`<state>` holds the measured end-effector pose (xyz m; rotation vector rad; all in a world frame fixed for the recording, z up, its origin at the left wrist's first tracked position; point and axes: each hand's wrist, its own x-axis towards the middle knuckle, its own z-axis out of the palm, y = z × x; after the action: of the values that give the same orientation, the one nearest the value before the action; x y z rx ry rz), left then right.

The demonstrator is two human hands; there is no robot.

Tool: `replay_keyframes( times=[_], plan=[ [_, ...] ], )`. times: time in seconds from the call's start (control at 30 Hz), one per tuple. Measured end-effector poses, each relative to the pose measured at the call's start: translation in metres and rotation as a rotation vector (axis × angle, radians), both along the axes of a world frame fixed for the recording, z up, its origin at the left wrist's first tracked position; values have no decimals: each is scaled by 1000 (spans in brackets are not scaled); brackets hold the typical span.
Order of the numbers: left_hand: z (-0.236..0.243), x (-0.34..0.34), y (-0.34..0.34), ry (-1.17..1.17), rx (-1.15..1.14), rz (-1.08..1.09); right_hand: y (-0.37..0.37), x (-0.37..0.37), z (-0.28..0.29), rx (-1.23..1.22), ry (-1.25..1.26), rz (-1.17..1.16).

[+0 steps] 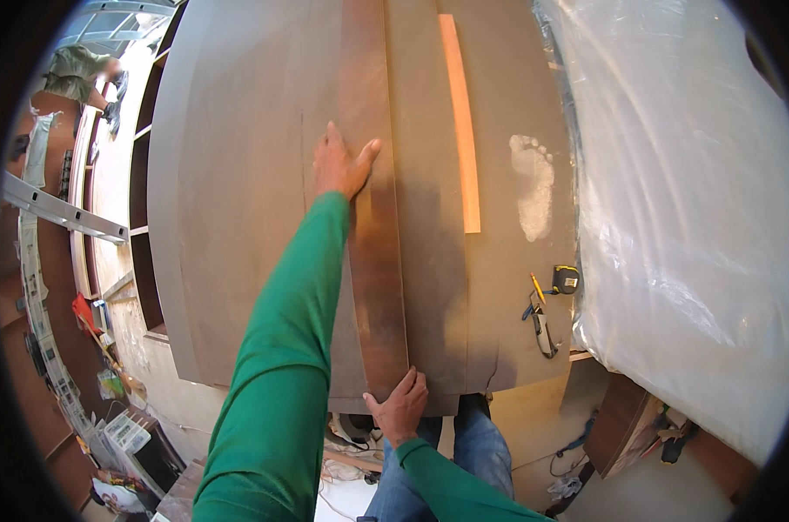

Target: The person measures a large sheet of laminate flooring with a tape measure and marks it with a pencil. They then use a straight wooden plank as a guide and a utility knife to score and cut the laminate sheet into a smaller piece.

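A long, glossy dark brown strip (379, 261) lies lengthwise on large brown panels (238, 217). My left hand (340, 165) reaches far forward, its fingers spread flat over the strip's left edge and the panel beside it. Close to my body, my right hand (399, 407) rests at the strip's near end, thumb apart from the fingers. Right of the strip lies a narrow orange-brown wood strip (462, 130). A yellow and black tape measure (566, 279), a yellow pencil (537, 288) and a utility knife (544, 335) sit together at the near right.
Clear plastic sheeting (681, 200) covers a big surface on the right. A pale footprint (533, 184) marks the panel. On the left are a metal ladder (63, 209), an open-framed cabinet (142, 183) and another person (79, 74). Cables and tools lie below the near edge.
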<state>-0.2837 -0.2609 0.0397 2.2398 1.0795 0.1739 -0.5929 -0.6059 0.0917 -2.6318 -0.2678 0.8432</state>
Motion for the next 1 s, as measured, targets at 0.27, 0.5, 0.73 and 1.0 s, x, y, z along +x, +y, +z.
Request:
replay_keyframes(
  times=[0.27, 0.5, 0.73, 1.0],
  plan=[
    [2, 57, -33, 220, 24, 248, 4, 1, 2, -7, 37, -2],
    [4, 67, -28, 303, 11, 266, 4, 3, 1, -18, 68, -26],
    [4, 70, -27, 306, 30, 281, 7, 3, 1, -30, 84, -32],
    [3, 67, -30, 289, 58, 272, 6, 0, -1, -17, 63, -27]
  ],
)
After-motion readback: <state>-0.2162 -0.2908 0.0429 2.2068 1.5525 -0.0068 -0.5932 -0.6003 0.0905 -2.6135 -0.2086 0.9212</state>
